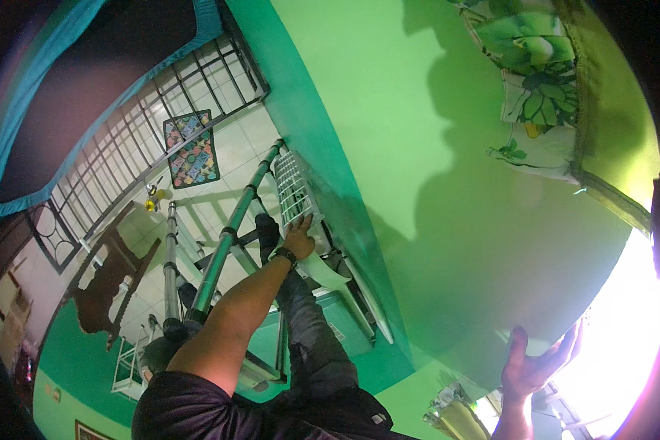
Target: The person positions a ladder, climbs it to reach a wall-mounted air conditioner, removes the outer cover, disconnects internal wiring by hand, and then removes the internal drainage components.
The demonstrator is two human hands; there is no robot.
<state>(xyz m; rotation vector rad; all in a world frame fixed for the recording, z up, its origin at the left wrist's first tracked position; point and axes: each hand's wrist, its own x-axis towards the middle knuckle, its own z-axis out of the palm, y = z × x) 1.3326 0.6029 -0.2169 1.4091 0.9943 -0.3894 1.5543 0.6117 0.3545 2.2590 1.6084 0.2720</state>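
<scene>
My left hand [298, 240], with a dark watch on its wrist, reaches out over my raised leg. Its fingers are spread and touch the near end of a white slatted rack [292, 183] beside the wall. My right hand [537, 359] is raised at the lower right, thumb and fingers apart, against the bright window [627, 345]; I see nothing in it. A ladder-like metal frame with a green tubular rail [231, 227] and a grey rail [171, 257] stands beneath me. My dark-clad leg [301, 315] extends along it, the foot near a crosspiece.
A green wall [418, 220] rises on the right, with a leaf-patterned curtain [539, 95] high up. Far below, a patterned mat [191, 150] lies on the tiled floor beside a dark metal railing [136, 132]. A brown wooden piece [110, 286] stands left; a blue-edged dark panel [103, 88] is upper left.
</scene>
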